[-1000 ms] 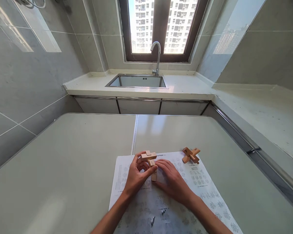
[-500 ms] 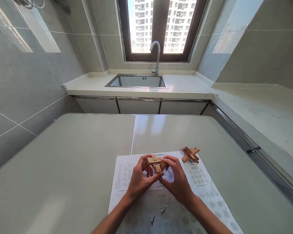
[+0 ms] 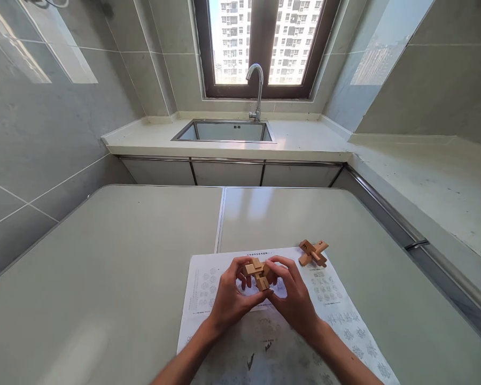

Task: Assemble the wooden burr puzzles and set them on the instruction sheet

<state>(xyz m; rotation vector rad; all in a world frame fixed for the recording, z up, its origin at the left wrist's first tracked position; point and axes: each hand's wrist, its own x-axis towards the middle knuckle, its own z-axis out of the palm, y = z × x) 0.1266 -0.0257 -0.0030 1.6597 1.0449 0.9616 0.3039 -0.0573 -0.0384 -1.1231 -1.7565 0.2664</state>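
Observation:
A small wooden interlocking puzzle [image 3: 257, 272] of notched blocks is held just above a printed paper sheet [image 3: 208, 299] on the table. My left hand [image 3: 230, 299] grips it from the left, thumb and fingers curled around the blocks. From the right, my right hand [image 3: 292, 297] pinches the same puzzle with its fingertips. A second wooden puzzle cluster [image 3: 313, 252] lies on the sheet's far right corner, apart from both hands.
The sheet lies on a pale grey table [image 3: 116, 251] with a seam down its middle. Beyond it runs a counter with a steel sink [image 3: 228, 131] and a tap [image 3: 257, 88] under a window. A counter [image 3: 433, 176] lines the right wall.
My right hand rose from flat on the sheet and took hold of the puzzle. Both hands drew together and turned the blocks; a piece that stood on the paper is now joined in the cluster.

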